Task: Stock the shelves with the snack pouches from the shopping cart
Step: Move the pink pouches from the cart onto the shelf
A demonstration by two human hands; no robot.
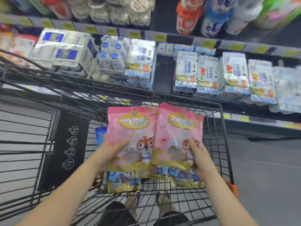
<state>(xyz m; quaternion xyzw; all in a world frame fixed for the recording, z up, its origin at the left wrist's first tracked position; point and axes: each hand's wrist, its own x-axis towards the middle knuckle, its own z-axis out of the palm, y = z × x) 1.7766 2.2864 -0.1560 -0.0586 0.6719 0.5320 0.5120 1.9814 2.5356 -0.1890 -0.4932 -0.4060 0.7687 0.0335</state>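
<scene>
Over the black wire shopping cart [225,137] I hold two pink snack pouches upright, each printed with a cartoon squirrel. My left hand [108,153] grips the lower left edge of the left pink pouch [132,128]. My right hand [199,159] grips the lower right edge of the right pink pouch [177,128], which overlaps the left one slightly. Under them, blue snack pouches [123,181] with gold bottoms lie in the cart basket. The shelf [164,74] ahead has a dark gap between dairy packs.
Shrink-wrapped yogurt multipacks [208,75] and small bottles [110,59] fill the middle shelf. Tall drink bottles [189,15] stand on the shelf above, with yellow price tags [160,37] along its edge. The cart's folded child-seat flap [68,144] is on the left. Grey floor [268,176] lies to the right.
</scene>
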